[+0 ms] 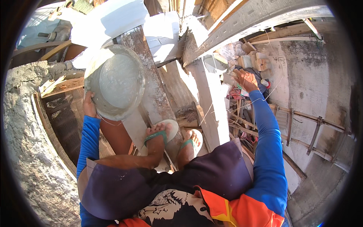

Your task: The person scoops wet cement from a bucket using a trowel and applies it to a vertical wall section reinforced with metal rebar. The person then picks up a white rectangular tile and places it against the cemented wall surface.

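A round bucket [126, 72], coated inside with grey cement-like residue, stands tilted at the left on or beside a worn wooden plank [153, 79]. Its thin wire handle hangs down at the near side. My left hand [89, 105] grips the bucket's near-left rim, with the fingers partly hidden behind it. Out to the right, my right hand [245, 80] is held with its fingers stretched, just beyond an upright pale beam [204, 102]. It appears to hold nothing; whether it touches the small pale block by its fingertips I cannot tell.
My sandalled feet [159, 134] stand on narrow boards, with gaps beside them. A rough concrete wall edge [34, 132] runs down the left. A long metal beam [261, 26] crosses the upper right. Below on the right are piled clutter and a wooden ladder [310, 138].
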Demonstrator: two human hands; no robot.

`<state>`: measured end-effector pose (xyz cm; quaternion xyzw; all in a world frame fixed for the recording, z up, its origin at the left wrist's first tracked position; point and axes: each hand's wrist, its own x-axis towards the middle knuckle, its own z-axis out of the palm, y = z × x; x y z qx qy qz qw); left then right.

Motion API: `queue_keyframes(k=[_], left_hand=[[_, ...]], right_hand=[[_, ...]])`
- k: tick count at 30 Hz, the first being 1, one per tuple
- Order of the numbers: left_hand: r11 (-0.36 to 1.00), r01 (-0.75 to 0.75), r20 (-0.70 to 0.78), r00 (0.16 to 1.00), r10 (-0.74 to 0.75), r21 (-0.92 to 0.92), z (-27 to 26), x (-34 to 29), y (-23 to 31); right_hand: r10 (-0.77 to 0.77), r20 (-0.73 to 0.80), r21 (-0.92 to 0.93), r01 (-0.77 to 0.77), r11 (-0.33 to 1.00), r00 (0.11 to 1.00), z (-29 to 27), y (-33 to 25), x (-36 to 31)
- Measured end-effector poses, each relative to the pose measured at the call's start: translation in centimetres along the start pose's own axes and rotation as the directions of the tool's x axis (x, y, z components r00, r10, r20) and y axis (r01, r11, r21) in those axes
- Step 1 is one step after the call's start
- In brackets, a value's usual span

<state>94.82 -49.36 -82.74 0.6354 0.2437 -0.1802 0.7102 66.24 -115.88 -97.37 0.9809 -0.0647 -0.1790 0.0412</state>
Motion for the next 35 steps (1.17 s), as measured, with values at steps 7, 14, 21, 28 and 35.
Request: queue_keyframes(k=[7,14,21,28,35], left_hand=[[0.996,-0.034,-0.022,0.999,0.036,0.081,-3.8,2.0,-1.8],[0.999,-0.041,-0.045,0.998,0.042,0.011,-1.3,-0.1,-0.8],[0.999,-0.038,0.01,0.999,0.037,0.038,-1.5,0.5,-0.7],[0.991,-0.128,0.111,0.986,0.123,0.034,-1.3,1.6,-0.9],[0.993,-0.114,0.134,0.985,0.109,0.028,-3.0,3.9,-1.8]], right_hand=[[0.198,0.23,-0.012,-0.2,0.98,0.953,-5.0,-1.1,10.9],[0.282,0.212,0.415,-0.347,0.841,0.936,-5.8,-3.7,13.0],[0.067,0.239,0.606,-0.203,0.77,0.969,-5.8,-2.7,1.3],[-0.037,0.312,0.585,-0.161,0.795,0.949,-3.5,-3.7,-7.7],[0.111,0.478,0.552,-0.397,0.734,0.871,-0.2,-7.5,-15.9]])
